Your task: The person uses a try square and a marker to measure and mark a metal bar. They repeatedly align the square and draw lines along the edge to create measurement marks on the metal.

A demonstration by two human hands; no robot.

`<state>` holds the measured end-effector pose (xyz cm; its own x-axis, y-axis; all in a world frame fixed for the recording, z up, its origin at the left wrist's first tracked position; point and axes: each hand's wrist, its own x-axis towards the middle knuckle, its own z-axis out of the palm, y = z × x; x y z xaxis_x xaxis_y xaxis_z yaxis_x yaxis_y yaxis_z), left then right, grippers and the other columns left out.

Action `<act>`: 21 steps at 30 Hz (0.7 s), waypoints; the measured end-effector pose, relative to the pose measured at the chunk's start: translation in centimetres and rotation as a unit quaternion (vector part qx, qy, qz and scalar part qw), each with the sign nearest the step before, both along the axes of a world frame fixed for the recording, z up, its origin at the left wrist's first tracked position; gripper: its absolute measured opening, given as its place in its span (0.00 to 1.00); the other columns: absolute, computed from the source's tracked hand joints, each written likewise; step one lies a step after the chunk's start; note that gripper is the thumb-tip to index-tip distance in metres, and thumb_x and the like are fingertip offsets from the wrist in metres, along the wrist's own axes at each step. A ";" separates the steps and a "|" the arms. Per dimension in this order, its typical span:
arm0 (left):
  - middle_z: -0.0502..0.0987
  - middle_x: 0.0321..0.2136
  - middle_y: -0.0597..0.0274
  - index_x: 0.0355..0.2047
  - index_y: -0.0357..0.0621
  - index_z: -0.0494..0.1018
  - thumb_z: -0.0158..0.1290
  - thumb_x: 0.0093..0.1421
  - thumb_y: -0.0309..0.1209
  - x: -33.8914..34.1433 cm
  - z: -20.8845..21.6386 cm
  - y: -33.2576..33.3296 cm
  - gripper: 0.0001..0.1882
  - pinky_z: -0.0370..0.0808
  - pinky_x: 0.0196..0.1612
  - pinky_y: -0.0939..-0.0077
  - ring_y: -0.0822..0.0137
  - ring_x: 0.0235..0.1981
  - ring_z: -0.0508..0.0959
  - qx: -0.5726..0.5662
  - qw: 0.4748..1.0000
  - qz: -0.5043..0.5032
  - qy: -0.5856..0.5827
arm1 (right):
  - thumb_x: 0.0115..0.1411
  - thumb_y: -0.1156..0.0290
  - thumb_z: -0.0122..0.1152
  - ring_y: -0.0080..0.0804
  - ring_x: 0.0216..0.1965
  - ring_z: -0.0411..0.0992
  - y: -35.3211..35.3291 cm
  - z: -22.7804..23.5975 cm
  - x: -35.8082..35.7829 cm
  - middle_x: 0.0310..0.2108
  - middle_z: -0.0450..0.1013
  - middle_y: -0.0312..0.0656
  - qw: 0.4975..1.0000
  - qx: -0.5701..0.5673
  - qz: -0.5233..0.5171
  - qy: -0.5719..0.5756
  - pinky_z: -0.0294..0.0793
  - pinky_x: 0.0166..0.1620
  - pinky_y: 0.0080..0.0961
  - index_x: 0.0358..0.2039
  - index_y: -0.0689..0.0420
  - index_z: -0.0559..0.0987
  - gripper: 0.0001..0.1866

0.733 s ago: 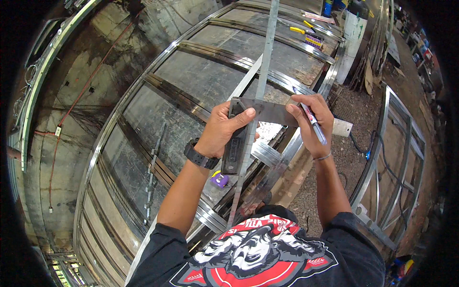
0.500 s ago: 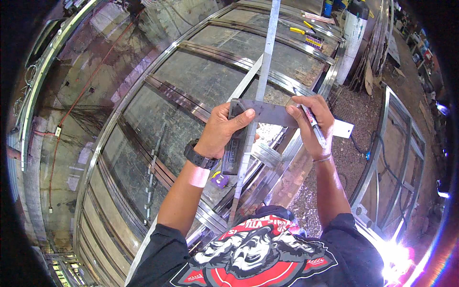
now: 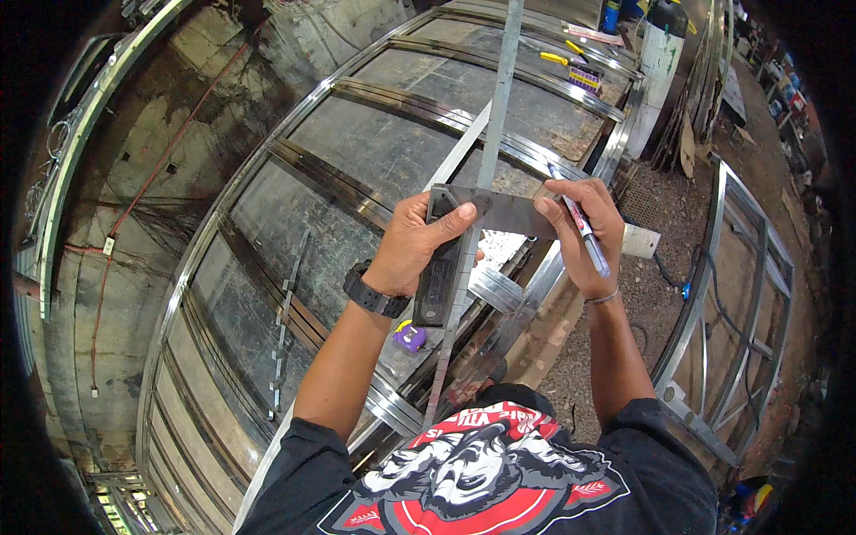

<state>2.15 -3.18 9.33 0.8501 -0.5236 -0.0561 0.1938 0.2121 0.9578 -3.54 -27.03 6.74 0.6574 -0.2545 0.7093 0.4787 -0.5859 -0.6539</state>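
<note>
My left hand (image 3: 403,242) grips a try square (image 3: 510,212), its thumb pressing near the corner where the dark handle meets the steel blade. That blade lies across a long, narrow metal bar (image 3: 497,116), and the handle runs along the bar's left side. Tick marks show along the bar's lower stretch. In my right hand (image 3: 599,223) is a marker pen (image 3: 589,239), its tip pointing up and away from me. The right thumb and fingers also touch the blade near its middle. Below the handle sits a purple tape measure (image 3: 409,336).
A large metal frame (image 3: 339,192) with crossbars and dark panels spans the bench. Yellow-handled pliers (image 3: 555,58) and a small purple-and-yellow box (image 3: 585,78) lie at its far end. Beyond stands a gas cylinder (image 3: 655,76). Another metal frame (image 3: 713,294) rests on the ground at right.
The bright welding-like glare at the lower right has gone, and the scene's light has evened out. My hands, the square and the bar stay almost in place.
</note>
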 end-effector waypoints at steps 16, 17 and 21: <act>0.84 0.31 0.60 0.43 0.38 0.79 0.63 0.69 0.34 -0.4 -0.1 -0.1 0.11 0.88 0.29 0.72 0.68 0.26 0.86 -0.009 1.000 -0.001 0.013 | 0.72 0.70 0.64 0.22 0.40 0.79 2.0 1.6 -1.6 0.39 0.83 0.42 0.938 0.264 0.220 0.056 0.76 0.44 0.19 0.53 0.64 0.82 0.14; 0.84 0.31 0.60 0.43 0.38 0.79 0.63 0.69 0.34 -0.4 -0.2 0.0 0.11 0.88 0.29 0.72 0.68 0.26 0.86 -0.011 1.000 -0.001 0.012 | 0.72 0.70 0.64 0.23 0.41 0.79 2.0 1.8 -1.7 0.40 0.83 0.42 0.937 0.257 0.225 0.069 0.76 0.44 0.20 0.53 0.64 0.82 0.13; 0.84 0.31 0.61 0.42 0.38 0.80 0.63 0.69 0.34 -0.5 -0.3 0.0 0.11 0.87 0.29 0.72 0.69 0.26 0.85 -0.010 1.000 0.001 0.010 | 0.72 0.71 0.64 0.24 0.43 0.80 2.1 1.6 -1.4 0.40 0.83 0.42 0.931 0.260 0.245 0.075 0.79 0.47 0.22 0.53 0.64 0.82 0.13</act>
<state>1.61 -3.21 9.05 0.8501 -0.5230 -0.0618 0.2116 0.2317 0.9495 -4.98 -24.95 8.35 0.8661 -0.1809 0.4659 0.4867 0.0927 -0.8687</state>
